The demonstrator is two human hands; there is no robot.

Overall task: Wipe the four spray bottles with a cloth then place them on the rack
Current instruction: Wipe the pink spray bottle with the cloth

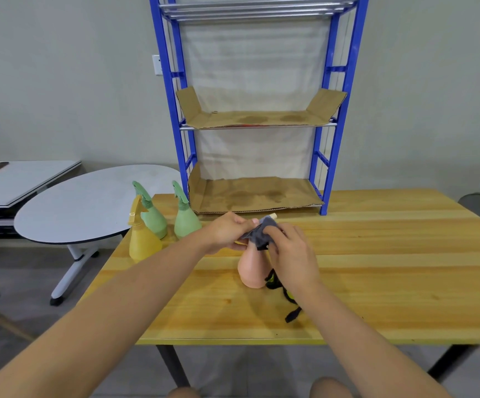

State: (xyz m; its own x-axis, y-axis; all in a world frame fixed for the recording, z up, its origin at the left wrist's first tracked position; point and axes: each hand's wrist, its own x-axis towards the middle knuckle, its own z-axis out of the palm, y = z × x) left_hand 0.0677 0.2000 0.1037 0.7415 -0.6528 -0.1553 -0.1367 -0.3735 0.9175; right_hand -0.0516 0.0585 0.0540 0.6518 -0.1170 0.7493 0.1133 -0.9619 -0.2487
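The pink spray bottle (250,268) stands mid-surface, near the front edge, my left hand (227,229) gripping its neck while my right hand (290,248) pinches the grey cloth (260,232) around the head, so I'd steady it and rub firmly downward.

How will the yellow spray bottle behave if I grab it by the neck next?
The yellow bottle probably lifts stiffly, being moulded plastic. Its wide base and narrow top suggest it stands steadily. Two green bottles stand close behind it, so a sideways nudge might knock them.
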